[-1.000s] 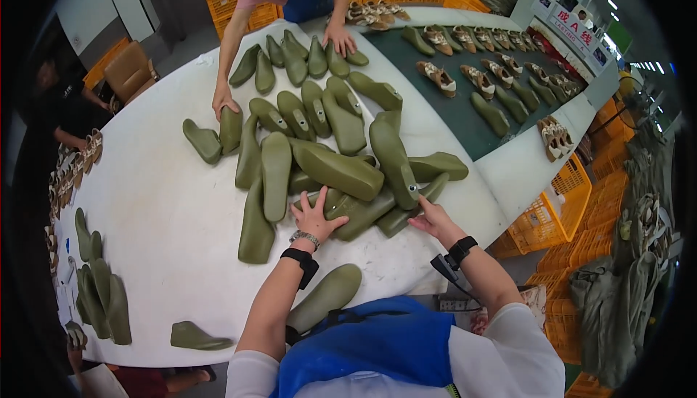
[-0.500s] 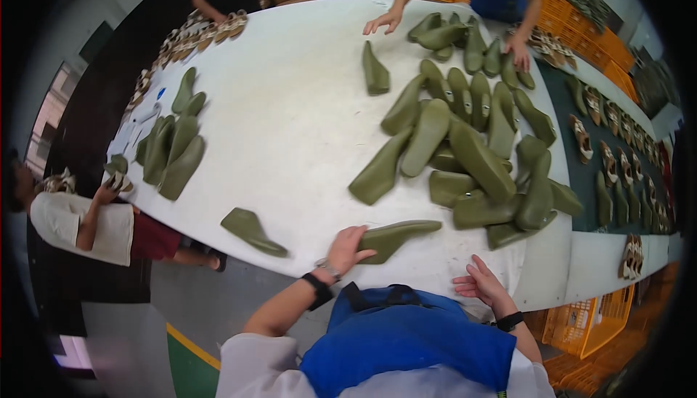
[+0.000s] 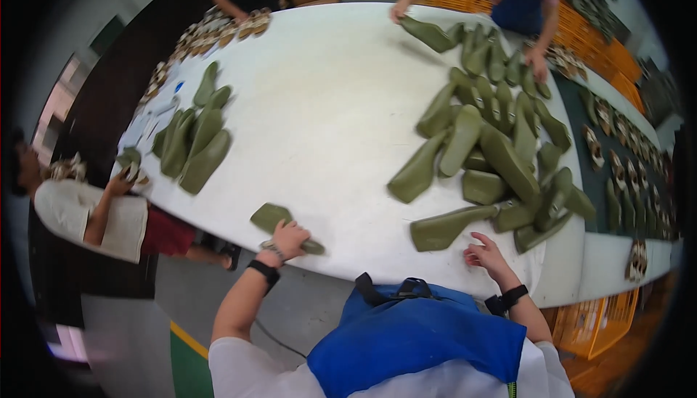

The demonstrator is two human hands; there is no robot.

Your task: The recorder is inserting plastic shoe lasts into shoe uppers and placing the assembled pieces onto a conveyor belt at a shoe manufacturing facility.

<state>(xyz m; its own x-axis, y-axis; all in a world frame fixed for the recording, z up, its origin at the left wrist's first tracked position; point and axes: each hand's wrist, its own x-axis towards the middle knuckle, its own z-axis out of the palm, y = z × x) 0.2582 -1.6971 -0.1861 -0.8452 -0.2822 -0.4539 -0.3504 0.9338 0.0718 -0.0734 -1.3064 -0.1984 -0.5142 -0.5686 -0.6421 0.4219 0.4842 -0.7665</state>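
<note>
On the white table's near edge, my left hand (image 3: 290, 240) is closed over the middle of a green shoe last (image 3: 270, 216), whose two ends show on either side of it. My right hand (image 3: 488, 256) holds nothing; its fingers are loosely bent and apart over the table edge. Just beyond its fingertips another shoe last (image 3: 444, 230) lies on its side, pointing right. A large heap of green shoe lasts (image 3: 501, 155) covers the table's right side, some stacked across others.
Across the table (image 3: 319, 108), a co-worker's hand (image 3: 399, 10) grips the end of a shoe last (image 3: 428, 34). More lasts (image 3: 207, 158) lie at the left, near a person holding a shoe. Shoes (image 3: 232, 28) line the far-left edge; an orange crate (image 3: 592, 325) stands at right.
My left hand has left the middle shoe last and moved left onto another. The middle last now lies closer to the heap. The co-worker across has taken hold of a last.
</note>
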